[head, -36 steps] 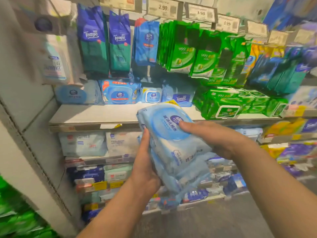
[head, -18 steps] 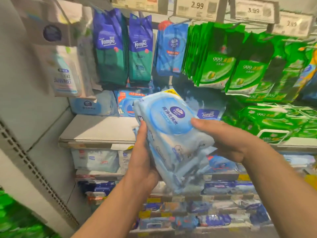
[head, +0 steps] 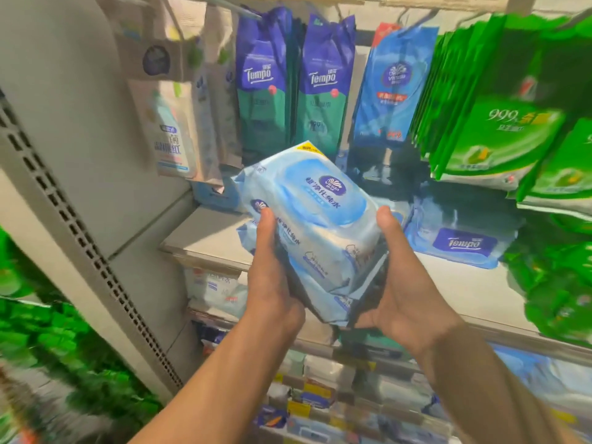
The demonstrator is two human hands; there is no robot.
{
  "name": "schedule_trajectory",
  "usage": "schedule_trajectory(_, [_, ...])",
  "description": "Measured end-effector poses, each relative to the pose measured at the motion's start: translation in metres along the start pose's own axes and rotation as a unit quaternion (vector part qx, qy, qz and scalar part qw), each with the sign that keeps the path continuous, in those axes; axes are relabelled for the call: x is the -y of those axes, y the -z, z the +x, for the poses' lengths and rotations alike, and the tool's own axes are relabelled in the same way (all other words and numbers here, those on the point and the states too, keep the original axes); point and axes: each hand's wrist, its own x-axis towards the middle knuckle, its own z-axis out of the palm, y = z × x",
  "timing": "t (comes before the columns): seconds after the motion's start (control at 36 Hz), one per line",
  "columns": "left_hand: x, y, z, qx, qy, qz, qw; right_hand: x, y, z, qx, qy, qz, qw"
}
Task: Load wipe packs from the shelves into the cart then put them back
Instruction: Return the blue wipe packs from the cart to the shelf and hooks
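A light-blue bundle of wipe packs (head: 315, 225) with a round blue lid label is tilted in front of the grey shelf (head: 208, 233). My left hand (head: 272, 280) grips its left side, thumb on top. My right hand (head: 405, 286) holds its right side from beneath, thumb up along the edge. The bundle hovers just over the shelf's front edge, at the shelf's bare left part. No cart is in view.
A blue Tempo wipe pack (head: 461, 233) lies on the shelf to the right. Tempo bags (head: 264, 81), a blue Vinda bag (head: 394, 84) and green 999 packs (head: 493, 123) hang above. A perforated grey upright (head: 80, 238) stands left. Lower shelves hold more packs.
Both hands have carried the bundle up and forward toward the shelf. The view has closed in on the shelf and the hanging bags.
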Motion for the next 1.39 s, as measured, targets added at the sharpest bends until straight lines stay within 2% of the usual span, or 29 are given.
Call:
schedule_trajectory(0.08, [0.001,0.003,0.010,-0.018,-0.010,0.003,1.000,0.003,-0.011,0.006,0.054,0.001,0.034,0.998])
schedule_trajectory(0.17, [0.003,0.012,0.025,-0.065,0.026,-0.011,0.997,0.008,-0.020,0.011,0.082,0.034,0.052,0.995])
schedule_trajectory(0.25, [-0.001,0.016,0.036,-0.034,0.029,0.027,0.999,0.010,-0.026,0.019,0.083,0.068,0.100,0.989])
schedule_trajectory(0.36, [-0.023,0.021,0.046,-0.011,-0.020,0.084,0.996,0.013,-0.027,0.028,0.083,0.083,0.163,0.980])
schedule_trajectory(0.44, [-0.045,0.030,0.060,0.003,-0.046,0.103,0.994,0.017,-0.029,0.033,0.084,0.111,0.174,0.975])
schedule_trajectory(0.53, [-0.065,0.040,0.074,0.050,-0.037,0.139,0.988,0.022,-0.026,0.038,0.066,0.138,0.172,0.973])
schedule_trajectory(0.61, [-0.081,0.045,0.083,0.075,-0.018,0.185,0.980,0.026,-0.025,0.042,0.063,0.146,0.139,0.977])
schedule_trajectory(0.81, [-0.097,0.056,0.090,0.070,0.029,0.269,0.960,0.025,-0.023,0.057,0.021,0.141,0.043,0.989])
schedule_trajectory(0.94, [-0.101,0.065,0.095,0.109,0.011,0.346,0.932,0.018,-0.024,0.073,-0.013,0.164,0.005,0.986])
schedule_trajectory(1.08, [-0.103,0.078,0.106,0.142,0.023,0.404,0.903,0.012,-0.027,0.081,-0.030,0.231,-0.033,0.972])
schedule_trajectory(1.22, [-0.103,0.083,0.106,0.204,-0.004,0.482,0.852,0.005,-0.031,0.093,-0.037,0.270,-0.089,0.958])
schedule_trajectory(1.33, [-0.110,0.090,0.109,0.280,0.021,0.460,0.842,-0.005,-0.032,0.102,-0.040,0.303,-0.156,0.939])
schedule_trajectory(1.39, [-0.114,0.096,0.111,0.279,0.024,0.472,0.836,-0.011,-0.034,0.108,-0.030,0.314,-0.178,0.932])
